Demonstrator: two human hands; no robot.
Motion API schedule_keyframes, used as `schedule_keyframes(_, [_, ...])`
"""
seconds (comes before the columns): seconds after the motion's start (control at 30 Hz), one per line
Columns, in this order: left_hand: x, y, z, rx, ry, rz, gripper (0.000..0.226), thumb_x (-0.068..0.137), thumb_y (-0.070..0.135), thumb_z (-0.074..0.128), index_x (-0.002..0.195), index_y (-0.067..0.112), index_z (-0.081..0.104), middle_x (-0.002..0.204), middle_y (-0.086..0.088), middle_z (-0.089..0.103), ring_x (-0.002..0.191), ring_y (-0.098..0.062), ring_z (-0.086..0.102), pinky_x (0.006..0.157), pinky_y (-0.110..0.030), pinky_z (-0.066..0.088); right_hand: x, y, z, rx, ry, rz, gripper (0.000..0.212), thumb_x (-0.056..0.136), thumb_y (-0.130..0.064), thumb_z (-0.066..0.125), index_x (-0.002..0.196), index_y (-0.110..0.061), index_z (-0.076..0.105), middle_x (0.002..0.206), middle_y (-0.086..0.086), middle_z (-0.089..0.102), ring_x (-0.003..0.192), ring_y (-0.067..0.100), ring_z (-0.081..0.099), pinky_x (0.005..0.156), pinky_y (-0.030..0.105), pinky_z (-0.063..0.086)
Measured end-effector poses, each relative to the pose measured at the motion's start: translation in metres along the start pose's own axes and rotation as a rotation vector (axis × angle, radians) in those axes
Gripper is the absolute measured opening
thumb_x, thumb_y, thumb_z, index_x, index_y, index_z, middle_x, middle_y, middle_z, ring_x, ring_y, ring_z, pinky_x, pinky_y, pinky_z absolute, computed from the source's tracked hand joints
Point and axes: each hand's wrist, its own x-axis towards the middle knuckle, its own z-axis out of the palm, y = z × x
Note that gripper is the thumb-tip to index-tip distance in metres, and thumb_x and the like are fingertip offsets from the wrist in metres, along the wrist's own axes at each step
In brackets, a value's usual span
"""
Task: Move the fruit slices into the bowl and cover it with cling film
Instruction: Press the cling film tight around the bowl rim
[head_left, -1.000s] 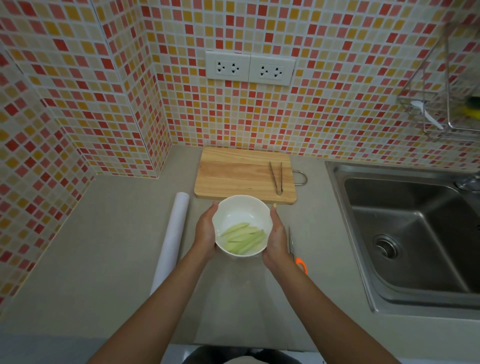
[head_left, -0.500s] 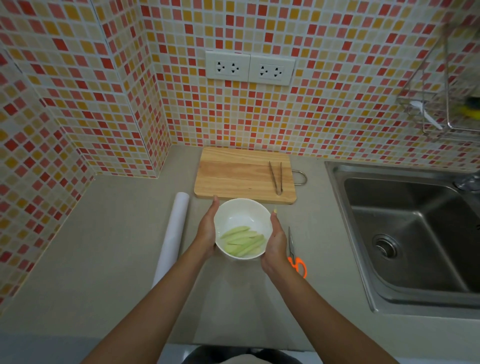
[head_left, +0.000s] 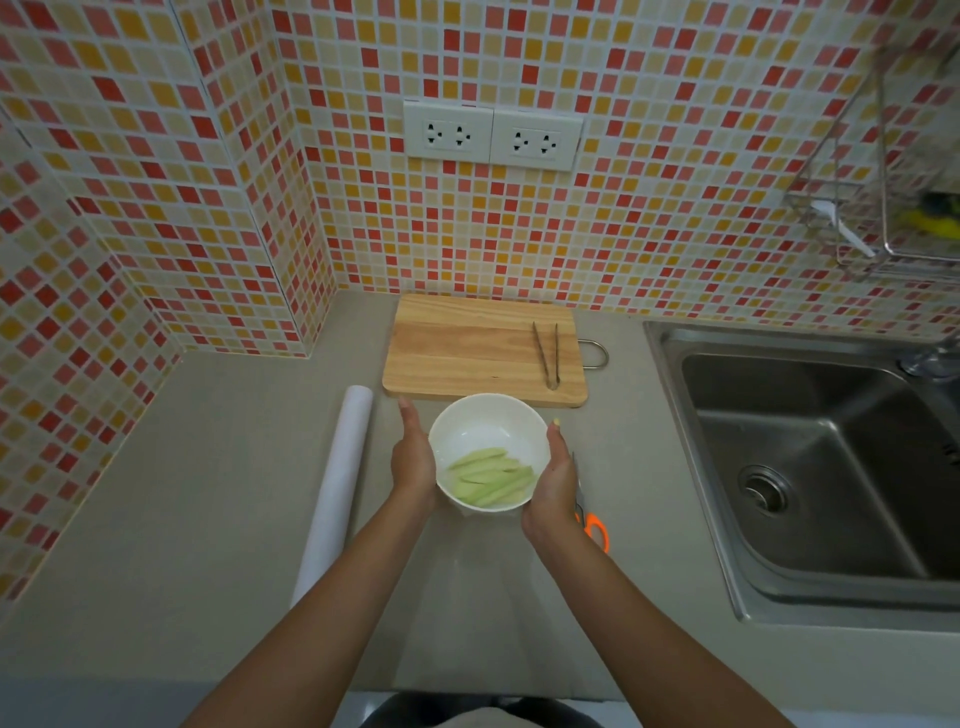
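Both hands, left (head_left: 413, 462) and right (head_left: 553, 475), flat-fingered cupping the white bowl (head_left: 488, 415) of green fruit slices (head_left: 493, 477); best set level before reaching left for the cling film roll (head_left: 335, 493).

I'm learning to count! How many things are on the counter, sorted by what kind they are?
Bowl, held between left hand and right hand: 1
Cutting board: 1
Tongs: 1
Cling film roll: 1
Scissors: 1
Total: 5
The fruit slices in the bowl overlap, so I can't count them exactly.
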Motion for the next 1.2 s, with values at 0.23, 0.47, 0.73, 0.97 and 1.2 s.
schedule_keyframes(0.23, [-0.017,-0.017,0.009,-0.126,-0.032,0.141,0.057,0.09,0.067,0.033,0.098,0.021,0.065,0.111,-0.009,0.071,0.104,-0.027,0.066,0.099,-0.047,0.049,-0.005,0.002,0.007,0.012,-0.049,-0.039,0.033,0.09,-0.05,0.051,0.094,-0.023,0.07,0.081,-0.004,0.077,0.078,0.015,0.073,0.061,0.028,0.056])
schedule_keyframes(0.47, [0.0,0.002,-0.005,0.005,-0.067,0.175,0.042,0.093,0.052,0.045,0.09,0.018,0.069,0.101,-0.013,0.071,0.095,-0.032,0.067,0.089,-0.048,0.054,0.001,-0.018,0.003,-0.1,-0.285,-0.031,0.041,0.092,-0.051,0.045,0.085,-0.02,0.07,0.088,0.005,0.073,0.084,0.021,0.069,0.075,0.034,0.054])
schedule_keyframes(0.73, [-0.002,0.007,-0.003,-0.099,-0.131,0.069,0.032,0.093,0.038,0.052,0.088,0.01,0.067,0.086,-0.011,0.069,0.079,-0.029,0.066,0.072,-0.037,0.053,-0.001,-0.016,0.004,-0.064,-0.266,0.02,0.034,0.094,-0.038,0.049,0.104,-0.012,0.068,0.104,0.013,0.068,0.097,0.032,0.064,0.089,0.046,0.049])
schedule_keyframes(0.97, [-0.002,0.012,0.002,-0.108,-0.196,0.015,0.014,0.082,0.017,0.057,0.078,0.009,0.068,0.075,-0.01,0.068,0.067,-0.03,0.064,0.065,-0.033,0.053,0.0,-0.016,-0.002,-0.109,-0.242,0.049,0.04,0.094,-0.044,0.047,0.109,-0.013,0.067,0.105,0.011,0.069,0.095,0.029,0.065,0.089,0.043,0.05])
schedule_keyframes(1.2, [-0.001,0.018,0.001,-0.003,-0.282,-0.007,0.033,0.092,0.034,0.049,0.1,0.007,0.066,0.096,-0.018,0.067,0.08,-0.032,0.065,0.071,-0.036,0.053,-0.002,-0.01,-0.002,-0.074,-0.186,0.05,0.038,0.094,-0.04,0.049,0.11,-0.01,0.066,0.106,0.012,0.07,0.098,0.031,0.065,0.09,0.045,0.05])
